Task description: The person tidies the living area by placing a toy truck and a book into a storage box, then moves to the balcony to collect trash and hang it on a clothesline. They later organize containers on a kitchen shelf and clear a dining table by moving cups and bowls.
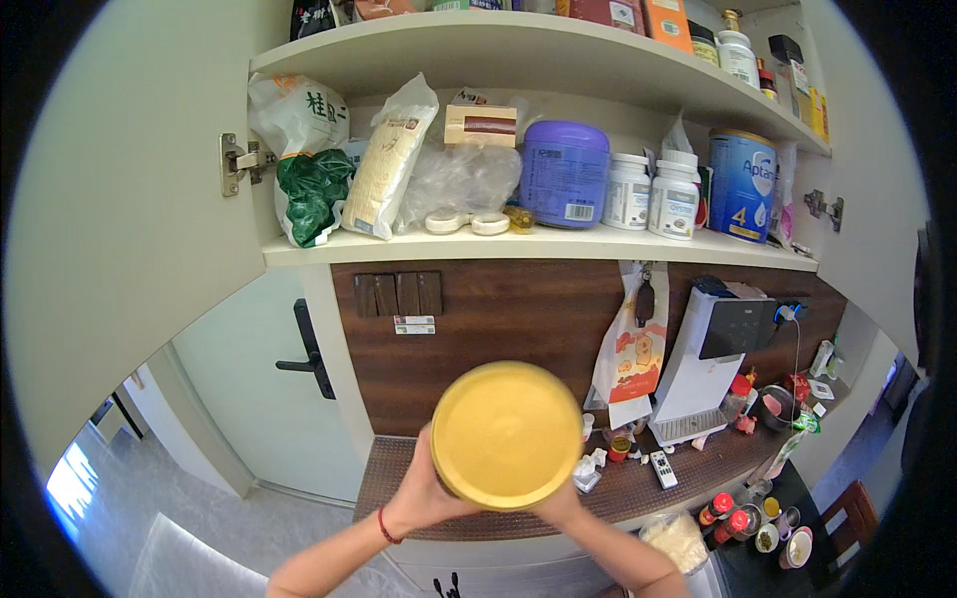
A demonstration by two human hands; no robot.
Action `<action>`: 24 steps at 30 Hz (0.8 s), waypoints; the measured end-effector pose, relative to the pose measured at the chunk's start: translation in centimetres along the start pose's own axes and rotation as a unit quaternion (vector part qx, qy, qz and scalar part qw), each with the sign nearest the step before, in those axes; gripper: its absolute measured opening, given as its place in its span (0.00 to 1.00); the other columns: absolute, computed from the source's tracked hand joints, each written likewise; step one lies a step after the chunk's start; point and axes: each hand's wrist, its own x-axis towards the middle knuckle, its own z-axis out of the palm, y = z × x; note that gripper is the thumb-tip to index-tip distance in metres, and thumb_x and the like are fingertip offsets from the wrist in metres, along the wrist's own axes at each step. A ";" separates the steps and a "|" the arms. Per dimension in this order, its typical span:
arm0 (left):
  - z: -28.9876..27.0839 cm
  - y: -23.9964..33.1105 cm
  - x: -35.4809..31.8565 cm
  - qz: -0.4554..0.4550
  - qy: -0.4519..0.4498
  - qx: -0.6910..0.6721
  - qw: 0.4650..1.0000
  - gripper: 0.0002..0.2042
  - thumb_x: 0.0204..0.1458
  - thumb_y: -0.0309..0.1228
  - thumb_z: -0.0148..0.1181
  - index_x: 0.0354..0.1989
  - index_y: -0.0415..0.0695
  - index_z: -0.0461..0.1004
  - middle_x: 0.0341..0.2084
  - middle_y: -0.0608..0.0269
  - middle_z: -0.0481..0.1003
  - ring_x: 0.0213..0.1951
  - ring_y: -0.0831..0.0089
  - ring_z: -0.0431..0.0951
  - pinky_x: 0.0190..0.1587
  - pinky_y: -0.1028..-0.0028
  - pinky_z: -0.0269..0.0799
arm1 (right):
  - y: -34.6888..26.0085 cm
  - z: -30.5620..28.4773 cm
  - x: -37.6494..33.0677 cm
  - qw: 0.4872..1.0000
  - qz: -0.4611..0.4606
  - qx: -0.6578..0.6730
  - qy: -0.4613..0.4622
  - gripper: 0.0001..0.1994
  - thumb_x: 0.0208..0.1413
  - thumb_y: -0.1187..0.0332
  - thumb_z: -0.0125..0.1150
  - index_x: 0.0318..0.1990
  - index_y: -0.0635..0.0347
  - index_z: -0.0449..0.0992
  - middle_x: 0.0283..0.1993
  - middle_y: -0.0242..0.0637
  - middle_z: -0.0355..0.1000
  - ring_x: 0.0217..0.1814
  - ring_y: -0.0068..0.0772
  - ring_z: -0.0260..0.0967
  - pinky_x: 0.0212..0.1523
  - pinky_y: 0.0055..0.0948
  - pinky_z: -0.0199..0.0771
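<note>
A round canister with a yellow lid is held up toward the camera in the lower middle of the view, in front of the brown wooden wall panel and above the dark counter; its flat, matte yellow top fills most of what can be seen of it, with only a thin dark sliver of the body showing along the lower left rim. The left hand, wearing a thin red string at the wrist, is curled against the canister's left side, fingers wrapped round the wall beneath the lid. The right hand presses against the lower right side, mostly hidden behind the lid, so only its heel and wrist show; it grips the canister too, though how far its fingers spread cannot be told. Above, the open cabinet's lower shelf carries, from left to right, a white bag with a green bag below it, a tall packet of pale grain, a clear plastic bag, a purple tub, two white supplement bottles and a blue tin. Further right, a white water dispenser stands on the counter, with a remote control lying just in front of it.
</note>
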 end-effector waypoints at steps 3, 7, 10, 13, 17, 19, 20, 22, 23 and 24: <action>-1.6 9.1 4.2 0.052 -0.003 0.022 0.998 0.50 0.24 0.33 0.72 0.57 0.38 0.43 0.53 0.53 0.52 0.56 0.63 0.52 0.57 0.67 0.48 | -9.0 -1.2 3.2 0.994 -0.095 0.025 0.045 0.41 0.29 0.67 0.72 0.53 0.65 0.54 0.51 0.43 0.60 0.52 0.35 0.60 0.51 0.32 0.61; -3.2 18.4 10.7 0.201 0.020 -0.022 0.979 0.56 0.24 0.30 0.73 0.60 0.41 0.34 0.57 0.54 0.49 0.57 0.65 0.54 0.56 0.66 0.53 | -18.6 -2.5 9.8 0.969 -0.221 0.033 0.104 0.41 0.31 0.63 0.71 0.53 0.63 0.53 0.49 0.39 0.60 0.51 0.33 0.60 0.51 0.30 0.59; -4.9 22.6 16.7 0.318 0.062 -0.004 0.946 0.48 0.27 0.26 0.71 0.58 0.42 0.43 0.49 0.57 0.60 0.50 0.68 0.63 0.50 0.71 0.62 | -24.8 -2.9 15.8 0.942 -0.320 0.050 0.091 0.38 0.34 0.61 0.69 0.53 0.62 0.54 0.47 0.37 0.62 0.49 0.31 0.60 0.52 0.27 0.58; -6.5 27.4 20.6 0.382 0.054 -0.015 0.922 0.41 0.34 0.33 0.67 0.56 0.39 0.48 0.44 0.52 0.65 0.46 0.67 0.67 0.47 0.72 0.65 | -29.4 -4.2 21.4 0.913 -0.402 0.001 0.063 0.29 0.43 0.57 0.61 0.50 0.62 0.58 0.43 0.37 0.64 0.46 0.26 0.61 0.49 0.24 0.59; -9.0 30.6 23.4 0.422 0.070 -0.003 0.904 0.43 0.34 0.37 0.68 0.56 0.40 0.46 0.45 0.53 0.62 0.47 0.66 0.65 0.48 0.70 0.64 | -33.2 -2.6 26.5 0.841 -0.539 0.029 0.034 0.22 0.48 0.63 0.57 0.48 0.64 0.62 0.39 0.39 0.67 0.37 0.26 0.66 0.38 0.22 0.66; -10.0 31.3 24.5 0.396 0.079 -0.016 0.915 0.41 0.35 0.36 0.67 0.55 0.40 0.48 0.45 0.54 0.63 0.45 0.67 0.66 0.47 0.70 0.65 | -34.9 -2.5 26.1 0.867 -0.481 -0.081 0.100 0.26 0.46 0.59 0.59 0.49 0.66 0.61 0.40 0.40 0.67 0.39 0.27 0.66 0.40 0.22 0.65; -10.3 31.5 25.0 0.383 0.082 -0.024 0.920 0.39 0.35 0.36 0.67 0.55 0.40 0.49 0.45 0.54 0.63 0.45 0.68 0.67 0.46 0.70 0.66 | -35.3 -2.6 26.2 0.874 -0.447 -0.136 0.133 0.28 0.45 0.56 0.60 0.49 0.67 0.61 0.41 0.40 0.67 0.40 0.28 0.66 0.41 0.22 0.65; -11.2 31.4 26.4 0.391 0.085 -0.020 0.916 0.36 0.37 0.34 0.66 0.54 0.41 0.51 0.44 0.56 0.64 0.44 0.69 0.68 0.44 0.71 0.68 | -35.0 -2.2 28.7 0.880 -0.466 -0.049 0.081 0.29 0.44 0.54 0.60 0.48 0.68 0.62 0.39 0.41 0.68 0.39 0.27 0.66 0.41 0.21 0.65; -11.5 31.3 26.9 0.395 0.087 -0.018 0.915 0.35 0.37 0.34 0.65 0.53 0.41 0.52 0.43 0.56 0.65 0.44 0.70 0.68 0.43 0.71 0.68 | -34.8 -1.9 29.7 0.879 -0.474 -0.005 0.054 0.30 0.43 0.53 0.60 0.47 0.69 0.63 0.39 0.42 0.68 0.39 0.27 0.66 0.40 0.21 0.65; -11.9 31.0 27.4 0.389 0.072 -0.030 0.918 0.34 0.38 0.33 0.65 0.53 0.41 0.52 0.43 0.57 0.65 0.43 0.70 0.68 0.43 0.71 0.69 | -34.5 -2.1 30.3 0.882 -0.469 -0.005 0.035 0.30 0.43 0.52 0.60 0.47 0.68 0.63 0.39 0.41 0.68 0.39 0.27 0.66 0.40 0.21 0.65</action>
